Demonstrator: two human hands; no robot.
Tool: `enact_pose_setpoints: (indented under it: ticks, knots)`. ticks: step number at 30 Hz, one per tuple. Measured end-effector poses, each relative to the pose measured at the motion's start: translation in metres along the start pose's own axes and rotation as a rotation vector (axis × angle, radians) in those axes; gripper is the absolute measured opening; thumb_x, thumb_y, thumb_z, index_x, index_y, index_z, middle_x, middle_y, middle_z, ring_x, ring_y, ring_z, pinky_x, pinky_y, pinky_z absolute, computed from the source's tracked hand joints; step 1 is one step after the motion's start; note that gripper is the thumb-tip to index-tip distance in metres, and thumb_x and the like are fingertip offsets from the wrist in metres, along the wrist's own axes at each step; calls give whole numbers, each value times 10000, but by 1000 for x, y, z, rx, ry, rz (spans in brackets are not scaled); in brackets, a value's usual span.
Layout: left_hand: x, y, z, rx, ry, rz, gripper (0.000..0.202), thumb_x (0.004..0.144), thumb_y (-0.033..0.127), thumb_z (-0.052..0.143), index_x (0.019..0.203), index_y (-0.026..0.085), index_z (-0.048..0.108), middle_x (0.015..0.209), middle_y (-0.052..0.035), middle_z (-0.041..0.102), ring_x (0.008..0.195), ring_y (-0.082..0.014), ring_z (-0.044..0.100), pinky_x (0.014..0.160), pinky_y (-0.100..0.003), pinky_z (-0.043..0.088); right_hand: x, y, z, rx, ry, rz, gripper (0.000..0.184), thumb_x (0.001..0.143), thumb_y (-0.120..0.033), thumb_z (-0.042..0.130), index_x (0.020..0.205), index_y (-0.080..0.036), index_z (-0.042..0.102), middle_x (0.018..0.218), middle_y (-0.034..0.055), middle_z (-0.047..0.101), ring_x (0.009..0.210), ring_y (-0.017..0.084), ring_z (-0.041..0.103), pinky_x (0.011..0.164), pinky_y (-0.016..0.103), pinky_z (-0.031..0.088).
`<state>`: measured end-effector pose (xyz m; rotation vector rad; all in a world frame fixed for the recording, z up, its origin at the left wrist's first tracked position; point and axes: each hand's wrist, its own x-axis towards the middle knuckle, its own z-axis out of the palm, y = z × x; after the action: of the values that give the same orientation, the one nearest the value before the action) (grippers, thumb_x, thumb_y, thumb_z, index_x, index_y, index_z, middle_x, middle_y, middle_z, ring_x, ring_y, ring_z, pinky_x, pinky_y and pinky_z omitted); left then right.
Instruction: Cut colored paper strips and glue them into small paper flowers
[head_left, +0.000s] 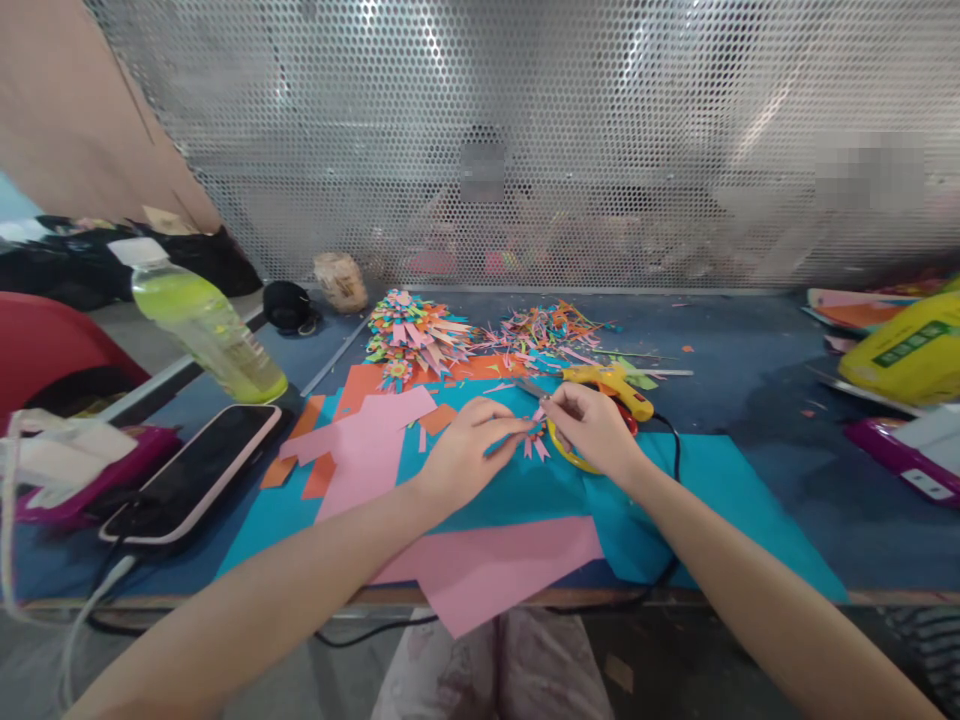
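Note:
My left hand (pixel 480 445) is closed in a pinch on a small paper rosette (pixel 535 442) with pink forked tails. Fingertips of my right hand (pixel 589 425) are pinched together just to the right of it; what they grip is hidden, though a dark pointed blade (pixel 529 388) shows beside them. A yellow ring-shaped thing (pixel 564 450) lies partly covered under that hand. Right behind it rests a yellow glue gun (pixel 611 388) with a black cord. Blue paper sheets (pixel 495 500) and pink paper (pixel 517 560) spread beneath both hands.
A pile of finished paper rosettes (pixel 412 335) and a heap of paper scraps (pixel 555 328) sit at the back. On the left are a bottle (pixel 210 325), a phone (pixel 195 475) and a jar (pixel 341 280). A yellow packet (pixel 907 345) stands right, before a perforated metal panel (pixel 600 130).

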<state>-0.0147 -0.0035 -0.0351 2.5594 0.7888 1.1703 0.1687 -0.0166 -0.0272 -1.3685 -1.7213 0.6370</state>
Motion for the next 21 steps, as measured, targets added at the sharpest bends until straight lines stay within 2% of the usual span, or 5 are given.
enact_pose_setpoints:
  ticks: [6,16,21]
  knots:
    - [1,-7,-2,86,51,68,138,813,220,517,887,192,630,833,-30,576,835,-136,512,779,-286,427,0,2,2,77,-6,38,248,823,-369,454,646,-199,425,395,-72,406,332,79,411,389,204,317]
    - [3,-11,-1,124,5,-33,123,832,242,486,866,185,589,883,-33,563,869,-139,520,786,-274,432,0,3,2,64,-23,17,265,826,-373,451,629,-202,403,410,-64,418,348,84,419,402,214,319]
    - [5,-12,-6,272,-27,61,165,855,263,439,868,180,581,884,-46,569,864,-156,520,783,-289,429,1,3,2,59,-19,27,252,821,-370,459,638,-203,415,404,-66,409,341,87,414,397,219,318]
